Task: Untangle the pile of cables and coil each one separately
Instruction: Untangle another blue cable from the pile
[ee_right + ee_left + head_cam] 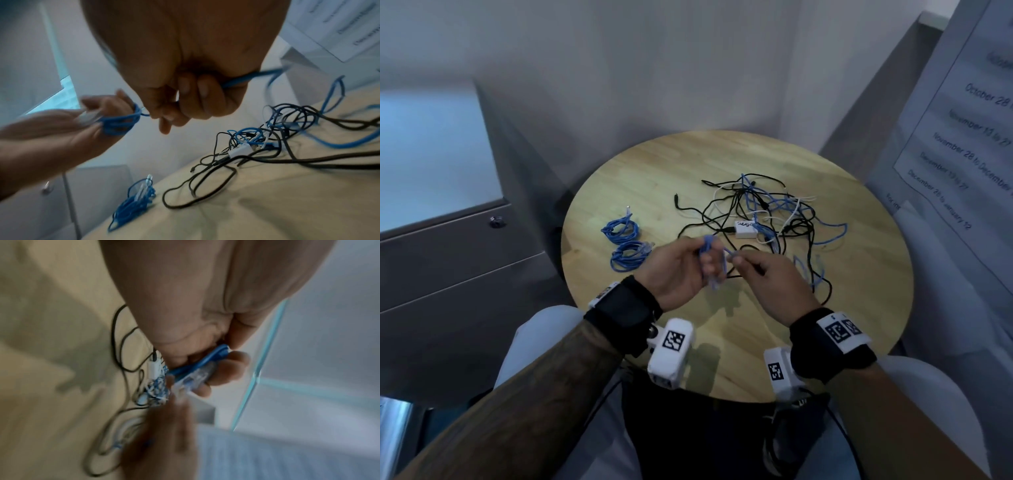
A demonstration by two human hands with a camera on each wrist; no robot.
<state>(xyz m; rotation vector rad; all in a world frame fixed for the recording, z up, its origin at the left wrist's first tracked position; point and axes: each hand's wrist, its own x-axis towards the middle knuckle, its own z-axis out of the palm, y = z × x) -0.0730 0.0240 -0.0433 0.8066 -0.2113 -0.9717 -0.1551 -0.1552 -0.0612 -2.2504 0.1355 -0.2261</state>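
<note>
Pale wood, rubbery cords, clear plastic plugs

The counter (pixel 825 308) shows light wood, smooth with a soft sheen; the blue cable (pixel 121 124) looks matt and rubbery, its plug (pixel 193 378) clear glossy plastic. The pile of cables (pixel 767 212) mixes matt black and white cords around a smooth white plastic adapter (pixel 745 230). Black cloth wrist straps (pixel 625 308), printed paper sheet (pixel 969 113).
</note>
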